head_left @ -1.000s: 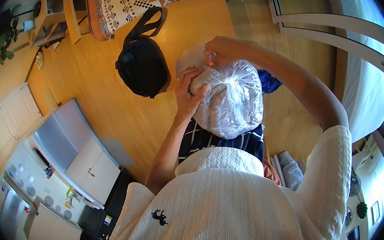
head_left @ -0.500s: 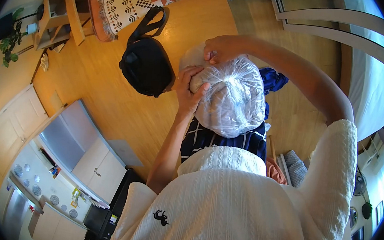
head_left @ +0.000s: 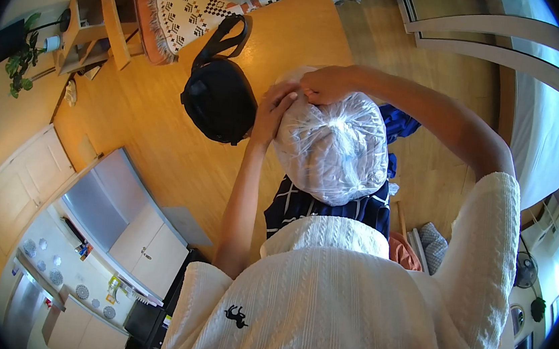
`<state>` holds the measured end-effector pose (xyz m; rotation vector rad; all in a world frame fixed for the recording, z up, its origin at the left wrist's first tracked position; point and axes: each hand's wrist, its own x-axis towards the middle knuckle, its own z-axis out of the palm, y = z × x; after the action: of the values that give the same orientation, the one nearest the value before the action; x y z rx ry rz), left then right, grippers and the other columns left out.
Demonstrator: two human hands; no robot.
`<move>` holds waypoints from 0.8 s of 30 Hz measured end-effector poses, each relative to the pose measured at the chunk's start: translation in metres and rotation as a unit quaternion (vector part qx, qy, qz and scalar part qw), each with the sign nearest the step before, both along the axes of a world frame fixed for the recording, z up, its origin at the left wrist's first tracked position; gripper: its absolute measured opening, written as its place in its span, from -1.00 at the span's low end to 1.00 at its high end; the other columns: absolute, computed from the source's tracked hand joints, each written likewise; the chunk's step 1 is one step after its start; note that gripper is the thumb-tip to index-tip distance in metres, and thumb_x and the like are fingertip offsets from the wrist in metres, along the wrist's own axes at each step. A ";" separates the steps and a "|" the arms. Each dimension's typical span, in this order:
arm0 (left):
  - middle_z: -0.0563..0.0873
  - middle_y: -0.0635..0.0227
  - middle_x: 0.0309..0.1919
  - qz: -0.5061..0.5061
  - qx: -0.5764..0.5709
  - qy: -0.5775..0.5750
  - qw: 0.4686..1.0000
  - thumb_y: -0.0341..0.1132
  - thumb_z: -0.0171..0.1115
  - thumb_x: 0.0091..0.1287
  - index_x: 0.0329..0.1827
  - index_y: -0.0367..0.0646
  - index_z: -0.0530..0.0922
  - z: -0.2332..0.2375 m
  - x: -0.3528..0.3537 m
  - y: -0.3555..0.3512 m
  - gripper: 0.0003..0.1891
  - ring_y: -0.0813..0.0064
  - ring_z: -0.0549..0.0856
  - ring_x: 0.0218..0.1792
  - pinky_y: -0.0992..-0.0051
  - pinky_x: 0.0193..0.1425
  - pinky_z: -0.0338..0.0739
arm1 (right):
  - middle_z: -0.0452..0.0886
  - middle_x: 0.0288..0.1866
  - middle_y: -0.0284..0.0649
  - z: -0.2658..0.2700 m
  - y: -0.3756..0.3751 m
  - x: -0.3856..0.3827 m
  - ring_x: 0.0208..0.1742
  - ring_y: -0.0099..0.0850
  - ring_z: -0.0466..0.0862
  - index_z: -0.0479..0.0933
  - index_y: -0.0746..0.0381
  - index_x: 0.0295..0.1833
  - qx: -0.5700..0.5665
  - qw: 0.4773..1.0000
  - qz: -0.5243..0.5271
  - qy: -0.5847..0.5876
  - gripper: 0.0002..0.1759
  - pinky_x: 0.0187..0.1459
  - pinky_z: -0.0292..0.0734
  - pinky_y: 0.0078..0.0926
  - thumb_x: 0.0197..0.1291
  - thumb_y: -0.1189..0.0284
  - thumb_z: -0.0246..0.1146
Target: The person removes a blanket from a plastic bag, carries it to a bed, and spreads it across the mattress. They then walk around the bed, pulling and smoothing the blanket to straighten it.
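A stuffed, see-through plastic bag (head_left: 336,149) rests against my lap; what fills it looks pale and bulky but cannot be made out. Its surface is wrinkled and gathers to a pinched spot on top. My right hand (head_left: 332,84) reaches over from the right and is closed on the plastic at the bag's far left side. Beside it, my left hand (head_left: 273,110) grips the same side with fingers bent over the plastic. The fingertips of both hands nearly meet and are partly hidden.
A black bag (head_left: 219,98) with a strap sits left of my hands, by the wooden table (head_left: 300,25). Dark blue cloth (head_left: 395,122) lies right of the plastic bag. A patterned throw (head_left: 181,3) covers the sofa beyond; a grey fridge (head_left: 112,199) stands at lower left.
My left hand has slid up and away from the bag's front toward my right hand. The right hand has shifted slightly along the far edge, and the view has moved a little.
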<state>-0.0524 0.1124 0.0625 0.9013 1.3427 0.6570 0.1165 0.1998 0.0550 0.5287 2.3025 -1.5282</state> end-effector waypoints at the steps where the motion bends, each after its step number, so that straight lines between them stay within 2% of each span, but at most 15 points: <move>1: 0.56 0.33 -0.17 -0.038 -0.022 -0.031 0.999 -0.29 0.06 0.23 -0.05 -0.25 0.47 -0.004 -0.001 0.004 -0.71 0.52 0.44 -0.03 0.57 0.13 0.21 | 0.46 -0.47 -0.12 -0.002 -0.003 0.005 -0.42 -0.28 0.47 0.40 0.29 -0.48 -0.022 0.999 -0.044 0.007 -0.72 -0.37 0.33 -0.36 0.02 0.27 0.03; 3: 0.56 0.32 -0.12 -0.092 -0.021 -0.054 0.994 -0.28 0.06 0.22 -0.04 -0.23 0.48 -0.012 -0.002 0.009 -0.71 0.52 0.43 0.01 0.55 0.20 0.14 | 0.48 -0.52 -0.10 -0.007 -0.008 0.016 -0.46 -0.33 0.47 0.40 0.31 -0.53 -0.066 0.989 -0.129 0.020 -0.64 -0.37 0.33 -0.38 0.05 0.21 -0.01; 6: 0.54 0.30 -0.04 -0.128 0.022 -0.028 0.991 -0.25 0.03 0.23 -0.04 -0.20 0.49 -0.013 -0.001 0.011 -0.70 0.51 0.40 0.07 0.50 0.29 0.01 | 0.45 -0.45 -0.23 -0.007 -0.015 0.029 -0.41 -0.48 0.43 0.38 0.25 -0.43 -0.118 0.967 -0.221 0.044 -0.65 -0.36 0.31 -0.51 0.11 0.16 -0.03; 10: 0.52 0.29 0.00 -0.122 0.017 -0.012 0.992 -0.18 -0.04 0.26 -0.04 -0.19 0.49 -0.014 0.003 0.008 -0.67 0.47 0.39 0.11 0.46 0.33 -0.08 | 0.40 -0.40 -0.35 0.008 -0.018 0.055 -0.37 -0.58 0.37 0.38 0.20 -0.26 -0.264 0.914 -0.300 0.073 -0.76 -0.31 0.27 -0.60 0.19 0.25 -0.05; 12: 0.51 0.28 0.00 -0.118 0.025 -0.015 0.993 -0.18 -0.06 0.26 -0.03 -0.18 0.49 -0.020 0.003 0.005 -0.66 0.45 0.39 0.11 0.45 0.34 -0.08 | 0.40 -0.38 -0.38 0.020 -0.024 0.064 -0.35 -0.62 0.37 0.40 0.17 -0.17 -0.287 0.872 -0.382 0.105 -0.77 -0.30 0.29 -0.64 0.19 0.27 -0.02; 15: 0.51 0.26 0.00 -0.126 0.067 -0.013 0.990 -0.20 -0.08 0.26 -0.03 -0.16 0.49 -0.028 0.005 0.008 -0.67 0.43 0.39 0.11 0.45 0.33 -0.07 | 0.45 -0.33 -0.33 0.027 -0.028 0.054 -0.33 -0.53 0.43 0.43 0.14 -0.10 -0.210 0.865 -0.454 0.045 -0.77 -0.28 0.34 -0.58 0.12 0.35 0.07; 16: 0.51 0.26 0.00 -0.131 0.083 0.002 0.988 -0.20 -0.08 0.26 -0.02 -0.16 0.49 -0.028 0.006 0.008 -0.67 0.42 0.40 0.10 0.45 0.33 -0.07 | 0.46 -0.31 -0.30 0.014 -0.026 0.051 -0.33 -0.49 0.45 0.44 0.14 -0.10 -0.112 0.908 -0.394 0.095 -0.77 -0.29 0.36 -0.55 0.09 0.38 0.10; 18: 0.51 0.26 0.00 -0.131 0.076 0.008 0.988 -0.21 -0.09 0.26 -0.02 -0.15 0.48 -0.028 0.006 0.003 -0.68 0.41 0.40 0.10 0.43 0.33 -0.07 | 0.48 -0.26 -0.26 -0.012 -0.024 0.042 -0.33 -0.40 0.48 0.46 0.13 -0.10 0.078 0.944 -0.259 0.188 -0.74 -0.30 0.39 -0.49 0.03 0.42 0.16; 21: 0.51 0.26 0.00 -0.124 0.047 -0.006 0.991 -0.21 -0.10 0.26 -0.02 -0.15 0.48 -0.028 0.009 0.003 -0.67 0.39 0.39 0.10 0.41 0.33 -0.06 | 0.47 -0.23 -0.20 -0.013 -0.017 0.044 -0.30 -0.28 0.50 0.47 0.19 -0.19 0.017 0.959 -0.215 0.186 -0.81 -0.27 0.40 -0.43 0.02 0.47 0.16; 24: 0.51 0.27 0.00 -0.127 0.057 0.006 0.990 -0.21 -0.10 0.26 -0.02 -0.15 0.48 -0.030 0.010 0.002 -0.67 0.40 0.38 0.11 0.41 0.33 -0.05 | 0.46 -0.26 -0.20 0.002 -0.023 0.034 -0.27 -0.27 0.50 0.46 0.23 -0.24 0.080 0.974 -0.206 0.051 -0.87 -0.24 0.38 -0.44 0.03 0.51 0.12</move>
<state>-0.0428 0.1146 0.0323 1.1477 1.1836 0.5339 0.1501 0.1768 0.0575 1.0492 2.5225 -1.5785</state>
